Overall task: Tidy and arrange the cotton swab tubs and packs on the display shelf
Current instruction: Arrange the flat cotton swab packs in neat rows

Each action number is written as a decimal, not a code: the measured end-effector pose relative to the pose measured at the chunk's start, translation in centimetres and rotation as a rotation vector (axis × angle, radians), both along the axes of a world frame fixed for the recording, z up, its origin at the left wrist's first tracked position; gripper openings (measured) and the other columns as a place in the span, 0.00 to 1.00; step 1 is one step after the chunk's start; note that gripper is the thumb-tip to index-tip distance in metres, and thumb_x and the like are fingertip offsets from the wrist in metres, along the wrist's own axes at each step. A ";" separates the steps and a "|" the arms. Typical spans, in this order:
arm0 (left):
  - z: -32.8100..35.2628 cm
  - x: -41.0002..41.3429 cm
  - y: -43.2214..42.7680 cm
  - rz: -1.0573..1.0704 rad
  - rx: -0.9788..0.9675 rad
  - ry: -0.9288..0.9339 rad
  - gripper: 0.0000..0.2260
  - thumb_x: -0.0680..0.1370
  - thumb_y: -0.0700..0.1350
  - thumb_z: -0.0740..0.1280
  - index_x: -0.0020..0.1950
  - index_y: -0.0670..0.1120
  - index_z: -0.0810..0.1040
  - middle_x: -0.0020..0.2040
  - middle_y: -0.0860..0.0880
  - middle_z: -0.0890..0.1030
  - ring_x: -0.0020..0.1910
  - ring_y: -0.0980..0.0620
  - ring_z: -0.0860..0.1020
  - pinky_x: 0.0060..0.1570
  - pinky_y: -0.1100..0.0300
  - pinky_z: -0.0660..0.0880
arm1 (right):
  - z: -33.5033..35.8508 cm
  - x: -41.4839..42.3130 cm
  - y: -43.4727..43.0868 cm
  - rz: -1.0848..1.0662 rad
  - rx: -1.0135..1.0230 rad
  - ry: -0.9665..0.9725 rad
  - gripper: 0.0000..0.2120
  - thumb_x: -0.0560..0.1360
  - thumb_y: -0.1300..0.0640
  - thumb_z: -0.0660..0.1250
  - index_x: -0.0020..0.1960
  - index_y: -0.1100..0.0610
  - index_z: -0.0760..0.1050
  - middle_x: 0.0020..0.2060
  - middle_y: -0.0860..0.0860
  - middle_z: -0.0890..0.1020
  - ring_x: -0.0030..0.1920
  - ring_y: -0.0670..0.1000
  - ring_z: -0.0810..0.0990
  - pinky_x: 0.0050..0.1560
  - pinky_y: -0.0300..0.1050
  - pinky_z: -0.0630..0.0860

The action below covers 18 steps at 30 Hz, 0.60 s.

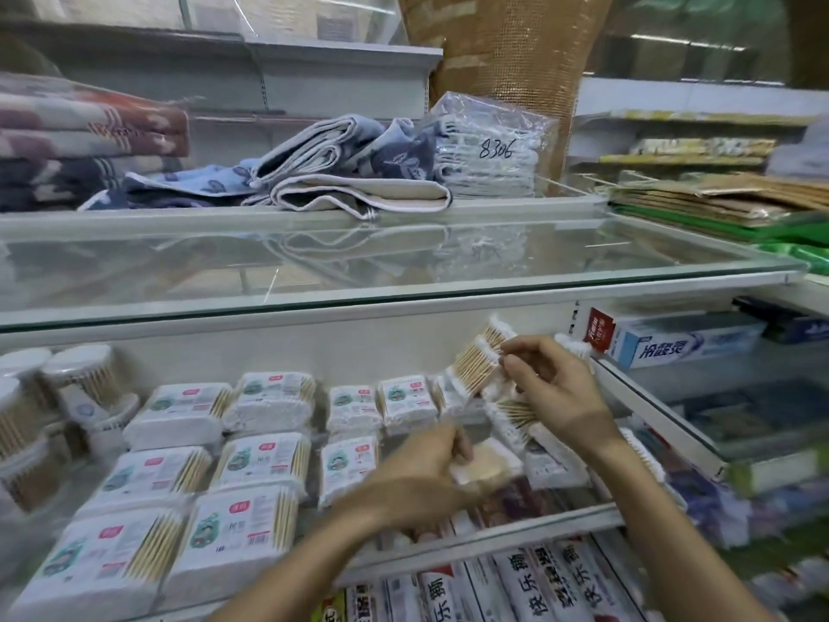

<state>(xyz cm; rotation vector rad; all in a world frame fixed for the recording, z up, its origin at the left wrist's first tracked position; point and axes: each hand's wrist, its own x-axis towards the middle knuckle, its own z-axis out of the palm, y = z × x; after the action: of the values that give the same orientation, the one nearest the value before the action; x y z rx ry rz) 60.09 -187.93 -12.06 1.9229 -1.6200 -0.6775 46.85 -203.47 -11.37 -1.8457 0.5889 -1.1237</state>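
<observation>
Swab pack (pixel 486 466) motion-blurred under left hand (pixel 421 471), grip unclear

You have swab tubs (pixel 83 379) at the shelf's left, swab packs (pixel 251 451) in rows to their right, and folded towels (pixel 341 172) on the glass shelf (pixel 403 280) above.

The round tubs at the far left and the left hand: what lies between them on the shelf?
In the head view, flat swab packs in rows fill the shelf between the tubs and the left hand.
</observation>
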 end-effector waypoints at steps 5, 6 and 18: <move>1.3 4.0 0.5 0.209 -0.144 0.905 0.13 0.77 0.46 0.69 0.57 0.40 0.77 0.57 0.35 0.82 0.58 0.37 0.81 0.63 0.46 0.76 | 0.6 0.8 1.5 0.161 0.055 -0.017 0.16 0.74 0.50 0.71 0.61 0.51 0.78 0.56 0.49 0.82 0.57 0.50 0.81 0.56 0.47 0.81; 1.6 4.5 0.7 0.208 -0.169 1.106 0.14 0.79 0.43 0.66 0.61 0.37 0.76 0.58 0.32 0.81 0.60 0.34 0.79 0.65 0.44 0.74 | 0.7 1.1 1.8 0.203 0.040 0.027 0.20 0.72 0.48 0.73 0.63 0.49 0.77 0.58 0.47 0.81 0.57 0.49 0.80 0.56 0.45 0.80; 2.9 5.7 2.8 0.128 -0.288 1.509 0.20 0.76 0.41 0.61 0.65 0.32 0.75 0.62 0.30 0.78 0.64 0.33 0.76 0.57 0.46 0.80 | 0.0 5.0 3.7 0.276 -0.404 0.225 0.40 0.69 0.44 0.78 0.75 0.44 0.63 0.69 0.40 0.69 0.70 0.38 0.67 0.64 0.29 0.67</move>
<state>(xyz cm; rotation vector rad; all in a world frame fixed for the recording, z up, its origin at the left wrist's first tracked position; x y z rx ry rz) 65.76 -185.10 -9.14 0.7552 -0.5352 -1.2713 51.86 -199.79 -11.37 -2.3391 0.2249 -0.9013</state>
